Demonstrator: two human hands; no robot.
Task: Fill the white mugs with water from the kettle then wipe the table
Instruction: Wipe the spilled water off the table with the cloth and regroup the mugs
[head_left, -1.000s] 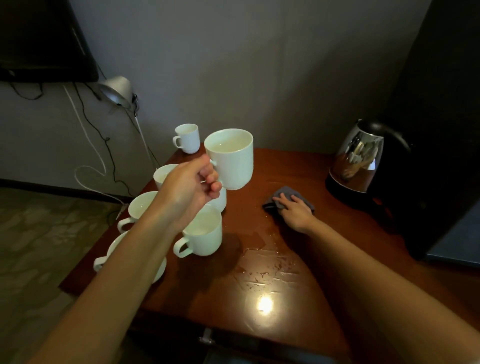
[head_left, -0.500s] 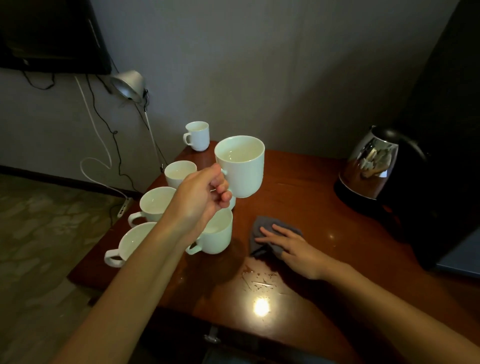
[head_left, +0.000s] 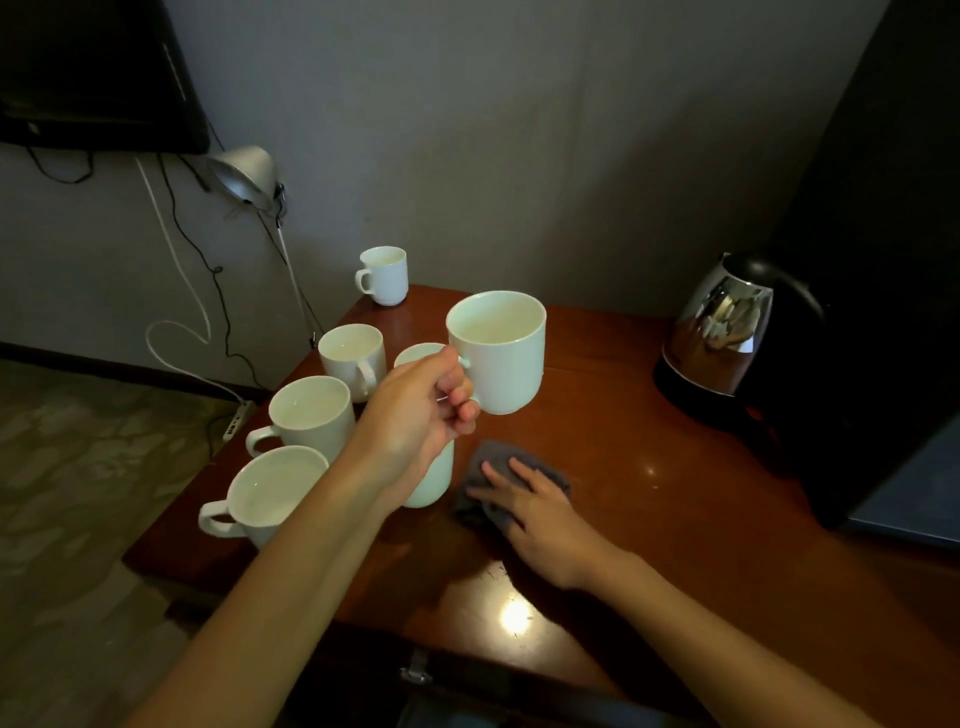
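Two hands are busy, so I think I am on the wiping step now. Nearest to me, a bright spot of light shines on the brown counter (head_left: 649, 525), with a few small marks beside it that may be water. My right hand (head_left: 540, 525) lies flat and open on the grey cloth (head_left: 493, 483), pressing it down on the wood. My left hand (head_left: 421, 415) is closed around the handle of a white mug (head_left: 498, 358) and holds it up in the air, above the counter. It has water in it. Other white mugs stand on the left side, and one small mug (head_left: 384, 275) sits far back near the wall. The kettle (head_left: 722, 332) stands far right, well apart. Next I should rub the cloth over the spot under the lifted mug, keeping that mug level so nothing spills.
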